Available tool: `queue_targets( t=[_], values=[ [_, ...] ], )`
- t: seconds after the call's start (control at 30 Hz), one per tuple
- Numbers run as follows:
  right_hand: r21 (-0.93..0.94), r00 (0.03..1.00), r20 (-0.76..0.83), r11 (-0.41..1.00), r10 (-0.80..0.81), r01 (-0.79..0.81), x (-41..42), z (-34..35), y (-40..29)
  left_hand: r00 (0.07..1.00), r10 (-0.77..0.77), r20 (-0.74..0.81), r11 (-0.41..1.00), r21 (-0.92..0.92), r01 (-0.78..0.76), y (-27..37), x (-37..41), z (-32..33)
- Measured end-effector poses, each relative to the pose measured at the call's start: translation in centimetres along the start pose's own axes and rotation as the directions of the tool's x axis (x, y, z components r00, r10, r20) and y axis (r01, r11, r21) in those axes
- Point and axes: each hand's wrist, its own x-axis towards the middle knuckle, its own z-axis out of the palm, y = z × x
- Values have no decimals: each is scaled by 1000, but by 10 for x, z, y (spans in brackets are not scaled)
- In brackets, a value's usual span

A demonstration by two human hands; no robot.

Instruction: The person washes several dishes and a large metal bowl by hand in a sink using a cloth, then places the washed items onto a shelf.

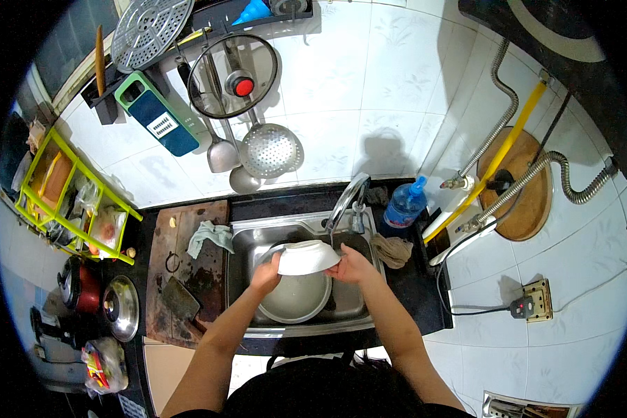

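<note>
Between both hands a white bowl (309, 259) is tipped over, its foot facing up and away from me. My left hand (266, 273) grips the bowl's left rim, and my right hand (351, 264) has its right rim. Beneath it, a large pale basin (293, 299) rests in the stainless steel sink (352, 300). The chrome faucet (348, 201) arches over the sink, its spout just behind the bowl near my right hand. Whether water is running is hard to tell. Part of the basin is hidden by the bowl.
On the left, a wooden cutting board (188, 277) carries a cleaver (181, 299) and a light green cloth (210, 238). Right of the sink are a brown cloth (391, 251) and a blue plastic bottle (403, 205). A skimmer (269, 150) and a glass lid (233, 76) hang on the wall.
</note>
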Motion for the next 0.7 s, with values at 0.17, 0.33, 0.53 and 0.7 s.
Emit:
queue_targets(
  t=[0.17, 0.33, 0.53, 0.7],
  values=[
    [184, 988, -38, 970, -151, 156, 6, 12, 8, 985, -133, -107, 991, -36, 130, 28, -8, -16],
    [-149, 944, 85, 933, -319, 328, -5, 29, 2, 951, -299, -78, 937, -212, 277, 23, 2, 16],
    [-451, 914, 231, 795, -335, 405, -37, 19, -7, 741, -290, 606, -34, -780, 625, 12, 26, 34],
    [-458, 891, 263, 765, -370, 453, -54, -11, -5, 693, -247, 677, -233, -736, 636, 44, 41, 28]
  ],
)
